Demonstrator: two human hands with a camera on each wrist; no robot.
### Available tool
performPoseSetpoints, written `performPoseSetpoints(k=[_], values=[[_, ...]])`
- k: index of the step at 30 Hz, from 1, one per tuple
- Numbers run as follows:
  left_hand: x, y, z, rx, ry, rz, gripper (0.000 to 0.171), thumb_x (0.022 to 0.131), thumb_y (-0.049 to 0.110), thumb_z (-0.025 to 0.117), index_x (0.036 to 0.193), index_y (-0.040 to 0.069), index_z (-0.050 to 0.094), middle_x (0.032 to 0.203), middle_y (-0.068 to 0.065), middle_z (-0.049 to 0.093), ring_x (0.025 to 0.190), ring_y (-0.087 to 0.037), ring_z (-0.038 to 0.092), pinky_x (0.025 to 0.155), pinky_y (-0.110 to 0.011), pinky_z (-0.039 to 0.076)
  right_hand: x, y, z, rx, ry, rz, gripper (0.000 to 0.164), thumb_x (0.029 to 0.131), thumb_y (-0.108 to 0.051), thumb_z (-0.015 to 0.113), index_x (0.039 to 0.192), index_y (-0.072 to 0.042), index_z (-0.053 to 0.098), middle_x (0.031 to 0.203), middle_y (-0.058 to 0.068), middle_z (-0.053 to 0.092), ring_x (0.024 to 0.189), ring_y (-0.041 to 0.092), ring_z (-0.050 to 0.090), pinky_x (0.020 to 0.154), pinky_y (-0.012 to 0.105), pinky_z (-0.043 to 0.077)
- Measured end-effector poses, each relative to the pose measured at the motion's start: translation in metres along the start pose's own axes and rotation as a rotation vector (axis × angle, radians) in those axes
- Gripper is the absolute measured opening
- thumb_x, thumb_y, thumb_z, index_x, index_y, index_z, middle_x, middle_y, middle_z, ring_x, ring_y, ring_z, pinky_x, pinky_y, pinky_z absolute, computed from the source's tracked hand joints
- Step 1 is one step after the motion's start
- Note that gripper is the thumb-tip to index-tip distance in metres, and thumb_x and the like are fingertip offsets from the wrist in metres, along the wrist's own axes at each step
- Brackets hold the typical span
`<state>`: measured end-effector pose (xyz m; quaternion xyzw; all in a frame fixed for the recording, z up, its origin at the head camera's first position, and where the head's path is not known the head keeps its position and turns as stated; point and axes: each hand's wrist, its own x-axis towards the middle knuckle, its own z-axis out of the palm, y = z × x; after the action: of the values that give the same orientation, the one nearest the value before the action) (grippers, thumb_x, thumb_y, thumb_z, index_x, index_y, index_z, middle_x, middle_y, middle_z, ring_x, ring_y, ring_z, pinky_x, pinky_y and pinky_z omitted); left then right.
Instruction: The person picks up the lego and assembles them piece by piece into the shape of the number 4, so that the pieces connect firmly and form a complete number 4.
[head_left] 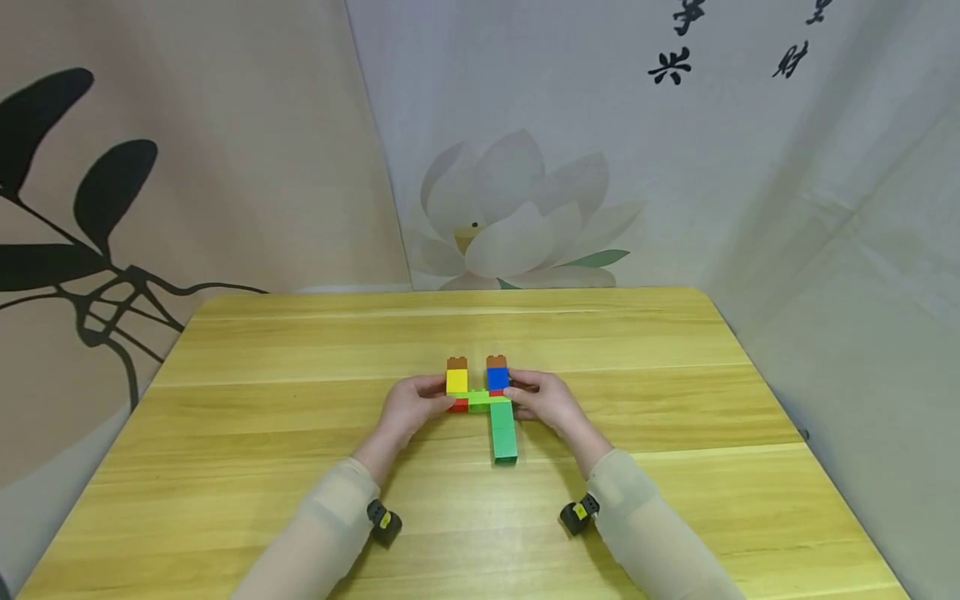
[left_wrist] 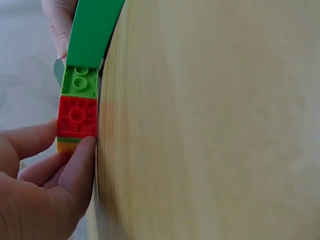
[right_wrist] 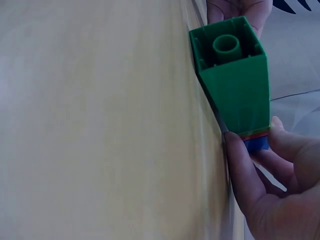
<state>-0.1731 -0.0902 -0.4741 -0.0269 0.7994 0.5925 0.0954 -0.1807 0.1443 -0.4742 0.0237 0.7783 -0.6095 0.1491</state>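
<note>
Both hands hold one building-block assembly between them, over the middle of the table. On its left side a yellow block [head_left: 457,381] with a brown top stands above a red block [left_wrist: 77,117]. The right side has a blue block [head_left: 497,379], also brown-topped, and a long green column [head_left: 504,433] reaching toward the front. Light green blocks [head_left: 478,401] bridge the two sides. My left hand [head_left: 410,408] pinches the yellow and red end. With thumb and fingers, my right hand [head_left: 548,402] grips the blue end near the column's base. The column's hollow underside faces the right wrist camera.
The wooden table [head_left: 300,350] extends around the hands on all sides. Behind it hangs a pale cloth backdrop [head_left: 300,167] printed with a flower, dark leaves and characters. A small black device [head_left: 385,523] is worn on each wrist.
</note>
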Motion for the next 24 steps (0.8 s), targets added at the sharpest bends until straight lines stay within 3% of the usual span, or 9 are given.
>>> performPoseSetpoints(k=[7, 24], values=[[0.0025, 0.0015, -0.0005, 0.002, -0.008, -0.017, 0.043, 0.086, 0.004, 0.075, 0.127, -0.002, 0.064, 0.125, -0.019, 0.065, 0.114, -0.032, 0.061, 0.096, -0.04, 0.051, 0.0013, 0.0003, -0.0011, -0.013, -0.001, -0.018, 0.047, 0.095, -0.01, 0.067, 0.139, 0.001, 0.054, 0.125, 0.019, 0.062, 0.092, 0.024, 0.068, 0.078, 0.037, 0.059], [0.0058, 0.0019, -0.0012, 0.037, -0.019, 0.02, 0.04, 0.087, 0.004, 0.075, 0.126, -0.003, 0.065, 0.123, -0.019, 0.065, 0.113, -0.031, 0.06, 0.093, -0.038, 0.053, 0.0011, -0.0001, -0.0005, -0.042, -0.001, -0.004, 0.047, 0.095, -0.008, 0.067, 0.138, 0.002, 0.054, 0.133, 0.021, 0.058, 0.105, 0.029, 0.065, 0.08, 0.036, 0.058]])
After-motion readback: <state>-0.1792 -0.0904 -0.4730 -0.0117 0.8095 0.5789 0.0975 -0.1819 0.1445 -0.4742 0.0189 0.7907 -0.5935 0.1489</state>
